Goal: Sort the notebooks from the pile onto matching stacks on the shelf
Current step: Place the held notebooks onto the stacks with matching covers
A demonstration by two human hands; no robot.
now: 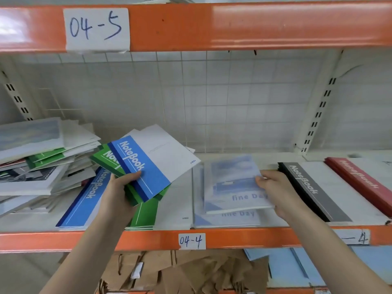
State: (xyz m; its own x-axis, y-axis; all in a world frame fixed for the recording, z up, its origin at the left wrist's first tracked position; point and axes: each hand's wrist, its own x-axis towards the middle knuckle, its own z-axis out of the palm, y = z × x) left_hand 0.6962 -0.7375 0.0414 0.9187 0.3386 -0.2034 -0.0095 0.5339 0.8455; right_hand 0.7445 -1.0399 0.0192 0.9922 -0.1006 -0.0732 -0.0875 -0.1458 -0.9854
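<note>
White wire-grid backing and two orange steel beams frame the shelf bay (250, 158), the upper beam carrying a handwritten paper label "04-5" (96, 28) at upper left and the lower beam a smaller "04-4" label (192, 240) at bottom centre. At far left lies the untidy unsorted pile of mixed notebooks (36, 158), slumped and fanned, too jumbled to count. Just right of it, flat on the shelf, sits the stack of blue-banded "NoteBook" notebooks (84, 200), then the stack of green-banded notebooks (144, 215), three spines showing at its front edge. Above these two the left hand (121, 187) grips a fanned batch, thumb clamped across the cover: one blue-banded notebook (148, 164) on top and at least two green ones (106, 158) beneath, seemingly held in reserve so the other hand can deal them out. Centre right is the stack of pale blue "fine Day" notebooks (229, 219); the right hand (275, 187) pinches the right edge of the top pale blue notebook (233, 183), which lies slightly askew, probably being squared onto its match; two covers show here. Further right come the stack of black-banded notebooks (314, 187) and, at the frame's right edge, the stack of red-banded notebooks (360, 179). That makes five sorted stacks, one per design.
</note>
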